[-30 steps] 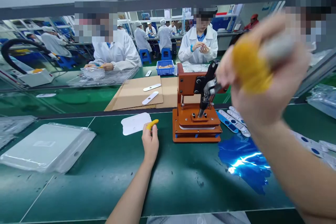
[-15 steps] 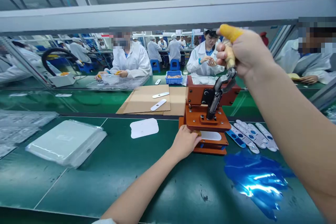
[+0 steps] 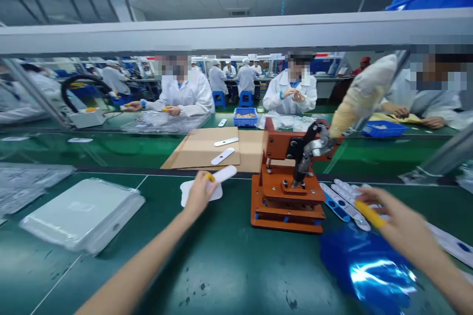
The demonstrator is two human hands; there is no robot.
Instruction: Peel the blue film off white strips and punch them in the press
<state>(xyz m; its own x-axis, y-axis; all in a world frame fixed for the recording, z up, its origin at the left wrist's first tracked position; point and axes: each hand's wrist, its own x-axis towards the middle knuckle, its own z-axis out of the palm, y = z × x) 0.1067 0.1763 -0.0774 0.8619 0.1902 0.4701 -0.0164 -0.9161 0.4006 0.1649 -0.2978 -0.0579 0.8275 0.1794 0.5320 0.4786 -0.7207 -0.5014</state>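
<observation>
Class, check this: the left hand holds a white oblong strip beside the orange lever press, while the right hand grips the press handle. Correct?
Not quite. In the head view, the right hand reaches over the white-and-blue strips, clear of the handle. The left hand does hold a white oblong strip beside the orange lever press.

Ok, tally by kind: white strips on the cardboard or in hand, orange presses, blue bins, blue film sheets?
White strips: 3, two on the cardboard, one in the left hand
Orange press: 1
Blue bins: 2
Blue film sheet: 1
Total: 7
</observation>
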